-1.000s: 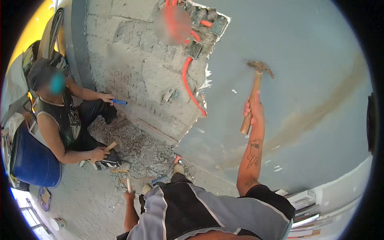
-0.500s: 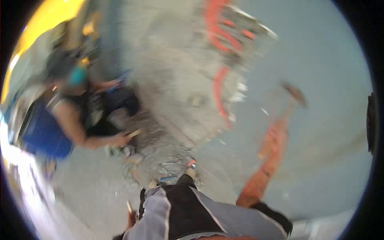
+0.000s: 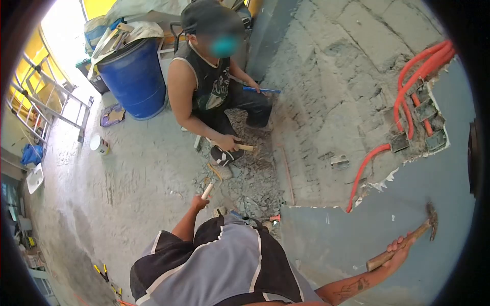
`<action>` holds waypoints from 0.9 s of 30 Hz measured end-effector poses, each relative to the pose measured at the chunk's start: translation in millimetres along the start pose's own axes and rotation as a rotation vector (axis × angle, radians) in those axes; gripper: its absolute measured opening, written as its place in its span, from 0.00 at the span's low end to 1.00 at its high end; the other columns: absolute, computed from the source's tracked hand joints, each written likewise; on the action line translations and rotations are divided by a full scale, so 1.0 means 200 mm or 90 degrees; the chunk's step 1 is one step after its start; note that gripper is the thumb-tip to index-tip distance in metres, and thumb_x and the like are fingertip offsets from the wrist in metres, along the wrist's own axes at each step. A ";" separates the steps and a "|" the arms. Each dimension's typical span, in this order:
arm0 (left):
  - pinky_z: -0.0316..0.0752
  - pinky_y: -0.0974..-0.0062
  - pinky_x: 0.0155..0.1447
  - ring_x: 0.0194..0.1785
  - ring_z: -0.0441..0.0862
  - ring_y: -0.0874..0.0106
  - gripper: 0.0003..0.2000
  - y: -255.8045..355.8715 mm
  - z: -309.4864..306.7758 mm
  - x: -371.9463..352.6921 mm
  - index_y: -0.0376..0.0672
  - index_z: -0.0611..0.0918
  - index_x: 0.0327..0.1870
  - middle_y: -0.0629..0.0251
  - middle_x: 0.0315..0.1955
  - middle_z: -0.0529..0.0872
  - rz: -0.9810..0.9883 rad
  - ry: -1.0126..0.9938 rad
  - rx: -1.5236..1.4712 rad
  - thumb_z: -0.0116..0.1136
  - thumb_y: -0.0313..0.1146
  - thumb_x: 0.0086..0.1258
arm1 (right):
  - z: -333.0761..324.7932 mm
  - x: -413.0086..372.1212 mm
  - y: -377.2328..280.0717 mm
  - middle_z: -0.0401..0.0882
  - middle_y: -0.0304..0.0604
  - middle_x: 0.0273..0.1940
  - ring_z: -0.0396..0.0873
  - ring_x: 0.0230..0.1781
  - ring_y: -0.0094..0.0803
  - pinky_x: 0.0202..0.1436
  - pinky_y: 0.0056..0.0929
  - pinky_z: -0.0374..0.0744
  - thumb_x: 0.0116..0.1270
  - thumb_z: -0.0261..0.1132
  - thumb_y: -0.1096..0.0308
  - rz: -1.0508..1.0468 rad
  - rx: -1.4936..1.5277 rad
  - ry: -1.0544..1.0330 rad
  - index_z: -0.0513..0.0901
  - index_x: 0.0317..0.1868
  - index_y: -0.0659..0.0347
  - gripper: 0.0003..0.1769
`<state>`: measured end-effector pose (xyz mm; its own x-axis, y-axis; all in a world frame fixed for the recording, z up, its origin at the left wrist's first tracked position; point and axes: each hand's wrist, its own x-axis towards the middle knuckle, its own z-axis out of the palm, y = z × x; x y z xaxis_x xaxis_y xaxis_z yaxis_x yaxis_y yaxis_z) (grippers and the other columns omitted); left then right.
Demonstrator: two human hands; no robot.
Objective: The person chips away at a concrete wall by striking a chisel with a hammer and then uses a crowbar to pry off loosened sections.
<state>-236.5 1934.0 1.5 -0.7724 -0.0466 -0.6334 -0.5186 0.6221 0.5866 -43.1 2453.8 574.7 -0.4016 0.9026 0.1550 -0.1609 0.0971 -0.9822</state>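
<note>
My right hand (image 3: 398,252) is wrapped round the wooden handle of a hammer (image 3: 421,227), over the blue-grey painted wall surface (image 3: 326,245). The hammer's metal head points away from me, close to the wall in this view. My left hand (image 3: 200,202) is closed on a pale, rounded handle (image 3: 207,191) at the left of my body, above the floor. What lies at the handle's lower end is hidden by my fingers. Beyond my right hand, orange conduits (image 3: 368,166) and metal electrical boxes (image 3: 435,140) sit in the stripped part of the wall.
Facing me, a co-worker (image 3: 214,86) sits low, holding a blue bar (image 3: 261,90) and a wooden handle (image 3: 245,147). Rubble (image 3: 250,178) covers the floor along the wall. Behind stands a blue barrel (image 3: 133,76). A white bucket (image 3: 99,144) and pliers (image 3: 101,273) lie leftward.
The view has swung and sharpened from a blur. The co-worker now appears nearer the top middle. My right hand with the hammer shows lower and further right; my left hand shows higher.
</note>
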 end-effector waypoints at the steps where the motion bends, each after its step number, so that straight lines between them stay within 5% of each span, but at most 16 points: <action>1: 0.80 0.67 0.33 0.25 0.85 0.67 0.19 -0.02 0.00 0.00 0.40 0.86 0.40 0.60 0.24 0.87 0.001 -0.001 0.001 0.69 0.44 0.51 | 0.00 -0.01 0.00 0.66 0.33 0.28 0.63 0.18 0.18 0.17 0.18 0.70 0.76 0.51 0.47 0.000 0.000 0.002 0.68 0.61 0.53 0.23; 7: 0.77 0.67 0.24 0.21 0.82 0.70 0.18 -0.33 0.06 0.02 0.45 0.84 0.42 0.63 0.22 0.84 -0.133 -0.093 0.009 0.67 0.46 0.55 | 0.03 -0.04 0.01 0.66 0.32 0.27 0.63 0.16 0.16 0.14 0.17 0.68 0.77 0.50 0.47 0.021 -0.022 0.041 0.69 0.61 0.52 0.23; 9: 0.81 0.70 0.36 0.27 0.87 0.70 0.17 -0.35 0.06 0.00 0.43 0.86 0.39 0.61 0.24 0.87 -0.152 -0.081 0.099 0.68 0.45 0.53 | 0.03 -0.03 0.02 0.66 0.32 0.27 0.63 0.16 0.16 0.14 0.17 0.68 0.77 0.49 0.47 0.009 -0.023 0.032 0.69 0.61 0.53 0.22; 12: 0.80 0.69 0.38 0.27 0.87 0.69 0.17 -0.30 0.04 -0.05 0.43 0.86 0.39 0.62 0.24 0.87 -0.176 -0.102 0.091 0.67 0.45 0.54 | 0.05 -0.04 0.00 0.66 0.32 0.27 0.63 0.16 0.17 0.13 0.17 0.68 0.77 0.49 0.47 0.008 -0.031 0.046 0.69 0.61 0.53 0.22; 16: 0.80 0.69 0.37 0.26 0.86 0.68 0.17 -0.21 0.02 -0.06 0.42 0.86 0.37 0.62 0.23 0.87 -0.158 -0.093 0.104 0.67 0.45 0.53 | 0.03 -0.03 0.01 0.66 0.32 0.27 0.63 0.16 0.17 0.13 0.17 0.68 0.77 0.49 0.48 0.003 -0.032 0.032 0.69 0.61 0.53 0.23; 18: 0.79 0.66 0.27 0.22 0.83 0.69 0.18 -0.21 0.03 0.01 0.45 0.84 0.43 0.62 0.24 0.85 -0.139 -0.123 0.092 0.67 0.45 0.56 | 0.05 -0.04 0.00 0.66 0.32 0.26 0.62 0.15 0.17 0.13 0.17 0.68 0.77 0.49 0.48 0.001 -0.041 0.049 0.68 0.62 0.53 0.23; 27: 0.79 0.65 0.26 0.23 0.83 0.69 0.19 -0.17 -0.01 0.12 0.44 0.84 0.44 0.62 0.24 0.85 -0.094 -0.088 0.053 0.69 0.43 0.53 | 0.00 -0.03 0.04 0.66 0.32 0.28 0.62 0.18 0.16 0.18 0.17 0.67 0.76 0.51 0.47 -0.007 -0.019 0.020 0.70 0.61 0.53 0.23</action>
<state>-238.0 1910.9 -32.9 -0.6299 -0.0375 -0.7757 -0.5858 0.6788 0.4428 -42.0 2449.1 565.3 -0.3712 0.9142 0.1629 -0.1375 0.1194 -0.9833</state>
